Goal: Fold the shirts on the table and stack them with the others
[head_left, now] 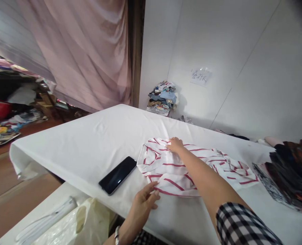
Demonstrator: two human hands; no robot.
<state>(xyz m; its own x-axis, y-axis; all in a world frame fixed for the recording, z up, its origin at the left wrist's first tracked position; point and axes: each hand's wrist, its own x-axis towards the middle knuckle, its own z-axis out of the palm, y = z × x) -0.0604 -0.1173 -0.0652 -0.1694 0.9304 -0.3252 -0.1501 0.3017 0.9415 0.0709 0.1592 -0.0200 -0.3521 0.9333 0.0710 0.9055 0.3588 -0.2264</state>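
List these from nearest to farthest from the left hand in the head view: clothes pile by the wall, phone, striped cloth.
From the left hand:
1. Striped cloth, right at the hand.
2. Phone, ahead and left, on the white table.
3. Clothes pile, beyond the table's far edge.

Looking at a garment (pixel 172 172) on the surface (pixel 76 143), with a phone (pixel 118 175) just left, a clothes stack (pixel 281 177) over right, a clothes pile (pixel 163 97) behind, a plastic bag (pixel 93 221) before it!

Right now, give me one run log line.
left hand: at near edge of striped garment | right hand: on its far side | phone: left of garment, screen dark | dark clothes: stacked at right
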